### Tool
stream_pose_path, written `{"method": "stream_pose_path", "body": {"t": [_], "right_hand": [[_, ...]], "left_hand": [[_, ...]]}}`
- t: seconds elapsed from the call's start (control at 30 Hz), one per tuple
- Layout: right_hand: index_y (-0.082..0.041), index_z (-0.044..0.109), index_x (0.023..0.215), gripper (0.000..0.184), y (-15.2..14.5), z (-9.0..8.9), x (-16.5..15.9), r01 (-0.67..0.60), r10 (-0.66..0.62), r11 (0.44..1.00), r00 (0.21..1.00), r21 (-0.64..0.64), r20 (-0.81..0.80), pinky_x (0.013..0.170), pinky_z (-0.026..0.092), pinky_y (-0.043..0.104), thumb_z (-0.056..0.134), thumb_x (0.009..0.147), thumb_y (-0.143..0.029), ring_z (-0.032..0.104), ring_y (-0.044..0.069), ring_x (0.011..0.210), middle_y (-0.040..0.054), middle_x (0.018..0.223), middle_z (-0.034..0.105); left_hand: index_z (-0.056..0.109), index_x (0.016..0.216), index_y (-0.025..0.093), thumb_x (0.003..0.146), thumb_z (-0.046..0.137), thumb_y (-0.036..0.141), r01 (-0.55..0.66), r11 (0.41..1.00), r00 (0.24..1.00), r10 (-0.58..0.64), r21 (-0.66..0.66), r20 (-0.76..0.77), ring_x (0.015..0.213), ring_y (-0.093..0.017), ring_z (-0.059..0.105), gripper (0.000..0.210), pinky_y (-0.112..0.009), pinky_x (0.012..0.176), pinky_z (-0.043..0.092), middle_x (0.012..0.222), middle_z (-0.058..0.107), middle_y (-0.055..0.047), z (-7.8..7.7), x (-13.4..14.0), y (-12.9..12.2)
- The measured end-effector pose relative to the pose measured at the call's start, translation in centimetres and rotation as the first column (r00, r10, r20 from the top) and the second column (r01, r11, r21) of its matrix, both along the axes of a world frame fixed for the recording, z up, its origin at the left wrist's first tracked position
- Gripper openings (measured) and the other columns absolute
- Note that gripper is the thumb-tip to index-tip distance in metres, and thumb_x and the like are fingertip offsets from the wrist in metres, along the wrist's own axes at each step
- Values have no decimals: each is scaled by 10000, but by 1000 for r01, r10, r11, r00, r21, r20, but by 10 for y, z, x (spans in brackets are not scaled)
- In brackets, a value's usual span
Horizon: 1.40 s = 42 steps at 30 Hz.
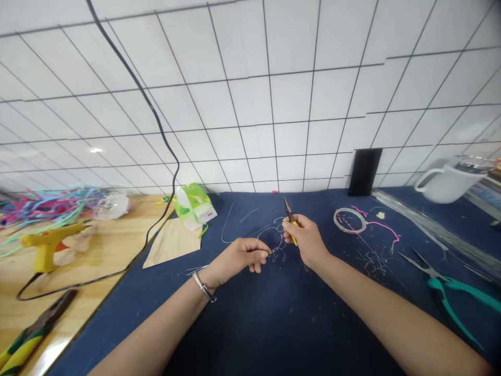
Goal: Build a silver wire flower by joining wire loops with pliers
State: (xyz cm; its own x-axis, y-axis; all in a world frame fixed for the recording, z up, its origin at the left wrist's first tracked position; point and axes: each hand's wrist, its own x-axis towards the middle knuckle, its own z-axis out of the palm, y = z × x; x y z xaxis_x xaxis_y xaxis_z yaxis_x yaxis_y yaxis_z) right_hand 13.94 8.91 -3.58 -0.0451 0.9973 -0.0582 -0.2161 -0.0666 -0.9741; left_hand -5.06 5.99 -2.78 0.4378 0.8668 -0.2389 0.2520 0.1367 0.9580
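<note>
Between the thumb and fingers of my left hand (243, 254) I pinch a thin bent wire piece (278, 254) with several loops and curls. My right hand (306, 239) is closed around small pliers (288, 208) with dark jaws and yellow handles. The pliers' tips point up and away, apart from the wire in my left hand. Some of the curled wire passes close to my right fingers; whether they touch it I cannot tell. Longer loose wires (224, 230) lie on the dark blue mat (266, 324) beyond my left hand.
At right are a round dish (336, 225) with pink beads, teal-handled pliers (446, 279), wire clippings (371, 261), a wire bundle (426, 222), a black phone-like slab (365, 172) and a white jug (440, 184). Leftward lie a green packet (193, 203), yellow glue gun (47, 248), black cable (156, 117) and larger pliers (43, 318).
</note>
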Motion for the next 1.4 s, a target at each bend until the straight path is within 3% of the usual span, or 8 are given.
{"method": "stream_pose_path", "body": {"t": [0.2,0.43,0.67,0.83,1.03,1.1,1.27,1.4], "right_hand": [[-162,570,842,240,1,0,1,28,-29,999,998,35,52,538,467,230,612,700,-351,558,112,605,9,719,569],[-166,577,842,246,2,-4,2,63,-68,994,997,87,46,548,470,234,604,699,-364,557,109,602,6,720,573],[-171,594,868,239,3,-4,3,83,-92,988,994,133,62,550,460,233,591,710,-350,547,110,611,5,737,574],[-175,620,898,250,2,-3,6,80,-126,972,971,223,203,582,452,255,552,740,-357,541,127,626,15,751,593],[-204,643,902,215,0,2,8,89,-256,915,881,393,398,734,433,292,516,767,-315,575,178,793,33,865,640],[-209,639,912,213,0,3,8,96,-280,908,864,408,419,744,430,295,511,773,-308,574,182,806,36,885,641],[-209,635,916,205,2,1,9,93,-287,904,856,418,431,753,427,295,500,784,-289,578,181,811,35,891,643],[-207,633,927,206,0,0,9,70,-303,882,842,466,446,781,420,301,492,792,-275,570,182,823,38,899,637]], "left_hand": [[617,916,138,784,578,318,27,998,999,-28,56,19,644,-133,618,227,-254,585,464,769,671,-65,-3,0,1],[612,910,140,788,569,343,-50,992,998,44,112,54,673,-147,634,241,-261,595,469,853,677,-83,-2,3,0],[660,880,135,768,604,345,-105,978,994,97,180,50,606,-112,547,244,-250,606,457,685,617,-36,4,3,-1],[673,840,148,755,618,346,-142,946,989,126,292,73,603,-88,488,222,-231,582,445,795,563,-34,5,4,-1],[680,837,160,773,605,319,-140,924,990,134,357,39,589,-88,486,187,-230,573,434,793,565,-32,4,3,0],[689,835,173,771,608,319,-135,891,987,158,434,-17,626,-108,516,179,-242,595,443,790,578,-38,5,2,0],[708,838,210,770,615,302,-100,718,958,255,688,-128,777,-168,567,148,-285,710,460,810,616,-60,4,3,-2],[706,848,214,776,614,276,-82,708,964,234,701,-124,802,-168,572,132,-285,725,464,823,622,-58,4,6,-5]]}}
